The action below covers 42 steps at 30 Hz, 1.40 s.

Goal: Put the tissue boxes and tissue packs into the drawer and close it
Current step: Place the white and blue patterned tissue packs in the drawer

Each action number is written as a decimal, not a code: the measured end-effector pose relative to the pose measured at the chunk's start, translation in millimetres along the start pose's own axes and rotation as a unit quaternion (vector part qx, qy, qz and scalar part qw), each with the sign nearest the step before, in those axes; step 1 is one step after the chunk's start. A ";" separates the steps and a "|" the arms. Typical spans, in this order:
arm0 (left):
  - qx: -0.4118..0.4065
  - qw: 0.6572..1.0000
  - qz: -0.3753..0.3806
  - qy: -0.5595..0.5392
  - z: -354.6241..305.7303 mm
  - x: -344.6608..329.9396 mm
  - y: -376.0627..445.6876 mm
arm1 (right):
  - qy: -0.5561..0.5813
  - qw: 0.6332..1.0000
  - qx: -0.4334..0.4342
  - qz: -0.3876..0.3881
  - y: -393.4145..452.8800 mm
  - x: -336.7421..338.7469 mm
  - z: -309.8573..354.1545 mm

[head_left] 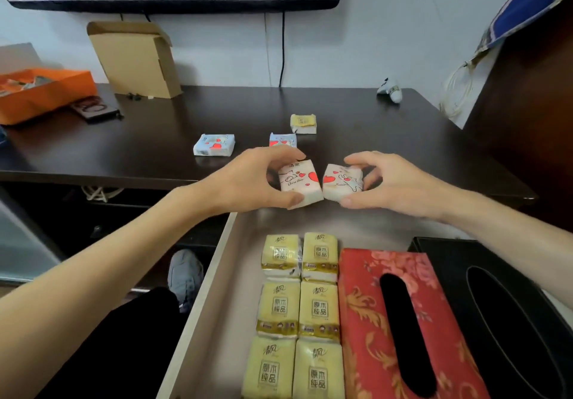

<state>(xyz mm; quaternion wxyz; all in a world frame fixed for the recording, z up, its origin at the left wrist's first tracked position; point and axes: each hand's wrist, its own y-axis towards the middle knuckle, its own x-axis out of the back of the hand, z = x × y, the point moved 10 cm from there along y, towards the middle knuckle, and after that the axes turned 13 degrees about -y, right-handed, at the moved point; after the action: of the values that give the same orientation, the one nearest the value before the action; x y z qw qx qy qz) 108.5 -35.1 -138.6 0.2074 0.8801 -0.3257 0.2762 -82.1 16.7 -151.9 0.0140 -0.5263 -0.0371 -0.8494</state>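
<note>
Tissue packs with heart prints sat pinched one in each of the hands, left hand (248,178) and right hand (390,181), held side by side, apparently touching, over the open drawer (217,290), probably to lower them behind the yellow packs (297,312). Both arms reached forward.

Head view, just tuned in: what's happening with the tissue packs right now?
A person is filling the open drawer. The left hand grips one heart-print pack and the right hand grips another, both held side by side above the drawer's far end. Already inside are six yellow packs, a red tissue box and a black tissue box. Three packs are on the desk: two blue ones and a yellow one.
</note>
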 end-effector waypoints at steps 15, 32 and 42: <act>0.024 0.996 0.083 0.037 27.8 -65.2 -121.5 | -0.154 0.982 0.091 0.053 -100.0 -71.5 70.1; -0.053 0.982 0.117 0.137 24.1 -81.1 -121.5 | -0.252 0.960 0.098 0.067 -101.7 -96.4 76.4; -0.096 0.975 0.135 0.151 20.8 -86.5 -123.6 | -0.282 0.950 0.126 0.042 -105.7 -99.1 81.2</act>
<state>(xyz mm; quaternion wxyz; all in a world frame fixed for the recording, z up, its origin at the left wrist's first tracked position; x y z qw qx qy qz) 145.9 80.0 -231.1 0.2991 0.7520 -0.4311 0.3989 28.0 126.8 -209.7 0.1043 -0.7394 -0.1242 -0.6534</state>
